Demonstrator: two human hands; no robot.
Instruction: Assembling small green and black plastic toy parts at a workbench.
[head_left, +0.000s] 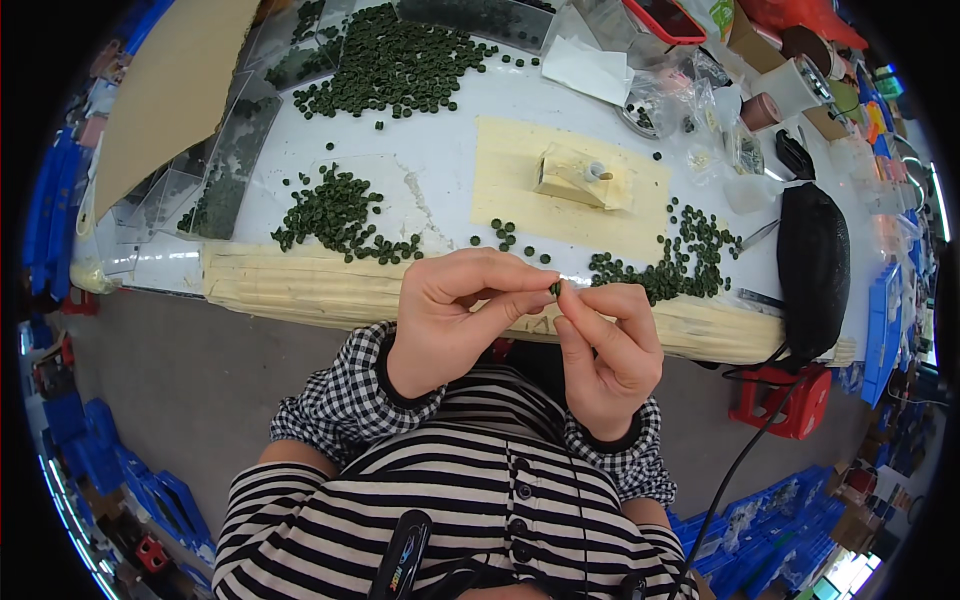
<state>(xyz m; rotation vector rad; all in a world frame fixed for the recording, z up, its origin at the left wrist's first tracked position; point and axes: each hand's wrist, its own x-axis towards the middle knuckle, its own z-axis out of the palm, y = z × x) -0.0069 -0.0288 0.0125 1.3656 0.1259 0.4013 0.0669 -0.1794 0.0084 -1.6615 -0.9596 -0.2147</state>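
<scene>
My left hand [455,315] and my right hand [605,350] meet in front of my chest, just off the table's near edge. Between their fingertips they pinch one small dark green round part [555,288]. Both hands have fingers curled around it. Piles of the same green parts lie on the white table: one at the middle left [335,215], a large one at the far side [395,60], and one at the right [675,255]. A small cream-coloured block fixture [580,178] stands on a pale yellow mat [520,200] straight ahead.
A black pouch [812,265] lies at the table's right end, with tape rolls [790,85], clear bags and a red phone [665,18] behind. Clear trays [230,160] and a cardboard sheet [170,90] sit at the left. A red stool [785,400] and blue crates [110,470] stand on the floor.
</scene>
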